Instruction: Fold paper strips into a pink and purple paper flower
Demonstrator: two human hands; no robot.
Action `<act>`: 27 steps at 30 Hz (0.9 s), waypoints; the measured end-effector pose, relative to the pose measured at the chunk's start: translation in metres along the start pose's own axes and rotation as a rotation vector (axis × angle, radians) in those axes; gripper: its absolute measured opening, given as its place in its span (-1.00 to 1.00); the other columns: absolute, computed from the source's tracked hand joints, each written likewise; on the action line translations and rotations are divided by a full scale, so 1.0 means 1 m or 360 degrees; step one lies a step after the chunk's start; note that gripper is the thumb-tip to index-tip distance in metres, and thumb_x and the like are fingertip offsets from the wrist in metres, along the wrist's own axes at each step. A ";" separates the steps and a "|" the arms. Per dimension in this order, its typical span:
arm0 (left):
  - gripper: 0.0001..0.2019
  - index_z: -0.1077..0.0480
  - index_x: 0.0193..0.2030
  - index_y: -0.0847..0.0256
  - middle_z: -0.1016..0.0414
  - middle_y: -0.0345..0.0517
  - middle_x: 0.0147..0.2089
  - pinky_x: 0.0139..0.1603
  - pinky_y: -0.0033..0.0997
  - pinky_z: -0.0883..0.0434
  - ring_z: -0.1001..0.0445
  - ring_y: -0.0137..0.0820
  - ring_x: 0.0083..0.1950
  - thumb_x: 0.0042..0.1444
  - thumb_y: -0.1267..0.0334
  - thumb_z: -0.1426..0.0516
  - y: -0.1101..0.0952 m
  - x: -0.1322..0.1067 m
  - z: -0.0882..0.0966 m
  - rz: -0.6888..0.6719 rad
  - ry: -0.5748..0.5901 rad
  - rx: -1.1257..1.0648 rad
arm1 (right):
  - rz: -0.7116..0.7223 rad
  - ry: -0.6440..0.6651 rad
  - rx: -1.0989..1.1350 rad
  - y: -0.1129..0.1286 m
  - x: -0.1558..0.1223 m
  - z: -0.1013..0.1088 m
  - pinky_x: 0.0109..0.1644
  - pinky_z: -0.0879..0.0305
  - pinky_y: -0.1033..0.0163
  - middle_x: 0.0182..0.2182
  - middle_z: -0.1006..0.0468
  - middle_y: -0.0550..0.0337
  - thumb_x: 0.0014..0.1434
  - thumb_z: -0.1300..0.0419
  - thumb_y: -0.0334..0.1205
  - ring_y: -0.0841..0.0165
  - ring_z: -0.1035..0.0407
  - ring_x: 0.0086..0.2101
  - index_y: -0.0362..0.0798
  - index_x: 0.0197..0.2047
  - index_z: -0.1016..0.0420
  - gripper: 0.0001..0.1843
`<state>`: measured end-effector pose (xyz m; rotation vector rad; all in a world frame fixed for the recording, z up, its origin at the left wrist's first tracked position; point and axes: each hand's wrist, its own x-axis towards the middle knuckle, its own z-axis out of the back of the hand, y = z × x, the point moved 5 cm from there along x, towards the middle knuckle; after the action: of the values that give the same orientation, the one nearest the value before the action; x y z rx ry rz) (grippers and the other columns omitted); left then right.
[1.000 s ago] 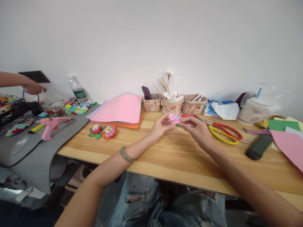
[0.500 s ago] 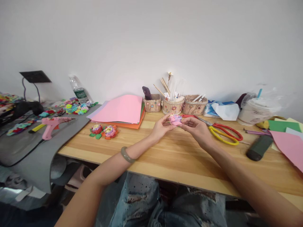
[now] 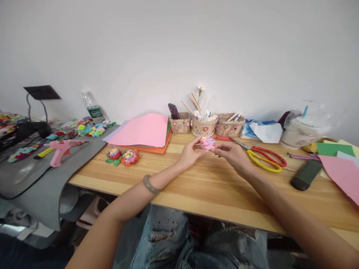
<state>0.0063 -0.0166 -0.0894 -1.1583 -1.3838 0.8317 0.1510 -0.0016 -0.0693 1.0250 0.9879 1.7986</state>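
Observation:
Between my two hands, a little above the wooden table [image 3: 179, 183], is a small pink and lilac paper flower [image 3: 208, 143]. My left hand [image 3: 193, 152] grips it from the left with thumb and fingers. From the right, my right hand [image 3: 230, 154] pinches the flower's edge between thumb and fingertips. Two finished-looking paper flowers lie to the left: a red one with green leaves [image 3: 114, 154] and an orange one with a yellow and purple middle [image 3: 130, 157]. Scissors [image 3: 265, 157] with red and yellow handles rest right of my right hand.
Coloured paper sheets [image 3: 140, 130] lie at the back left, beside three decorated baskets [image 3: 204, 126]. A pink glue gun [image 3: 59, 151] and a water bottle [image 3: 94, 110] stand further left. At right are a lidded drink cup [image 3: 303, 130], a dark green case [image 3: 306, 175] and pink paper [image 3: 340, 175].
The flower has turned slightly in my hands and shows more pink. My right fingers have shifted a little on its edge. The other things lie as before.

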 end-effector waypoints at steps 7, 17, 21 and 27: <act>-0.35 -0.21 0.15 0.16 -0.38 0.02 0.04 0.00 -0.30 -0.31 -0.42 -0.32 -0.07 -0.16 0.35 -0.24 0.008 0.002 0.000 0.0043 0.0051 0.0030 | 0.0083 0.0000 -0.0236 0.010 -0.004 -0.001 -0.37 -0.19 0.25 -0.46 -0.53 0.15 -0.01 -0.19 -0.01 0.34 -0.33 -0.46 -0.10 -0.40 -0.51 -0.70; -0.35 -0.23 0.13 0.22 -0.41 0.05 0.00 -0.01 -0.28 -0.30 -0.42 -0.32 -0.09 -0.20 0.40 -0.23 0.010 0.001 -0.001 0.0156 0.0044 -0.0003 | 0.0154 -0.0019 -0.0484 0.014 -0.004 -0.001 -0.48 -0.11 0.32 -0.56 -0.49 0.20 0.00 -0.12 -0.12 0.41 -0.24 -0.55 -0.10 -0.45 -0.54 -0.75; -0.38 -0.27 0.10 0.19 -0.45 -0.01 -0.04 0.01 -0.29 -0.27 -0.40 -0.33 -0.07 -0.21 0.39 -0.23 0.009 0.001 -0.001 0.0160 0.0039 0.0003 | 0.0127 -0.0028 -0.0508 0.016 -0.005 0.000 -0.47 -0.13 0.32 -0.57 -0.49 0.22 -0.03 -0.09 -0.21 0.41 -0.27 -0.55 -0.09 -0.44 -0.55 -0.77; -0.46 -0.31 0.05 0.18 -0.48 -0.07 -0.13 -0.08 -0.36 -0.28 -0.40 -0.38 -0.14 -0.17 0.37 -0.21 0.008 -0.001 -0.002 0.0262 0.0055 -0.0041 | 0.0084 0.0044 -0.0438 0.016 -0.005 0.002 -0.41 -0.23 0.29 -0.53 -0.52 0.18 -0.02 -0.04 -0.20 0.36 -0.35 -0.49 -0.12 -0.40 -0.55 -0.72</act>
<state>0.0102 -0.0158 -0.0973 -1.3136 -1.2865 0.9076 0.1501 -0.0110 -0.0550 0.8632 0.7099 1.9330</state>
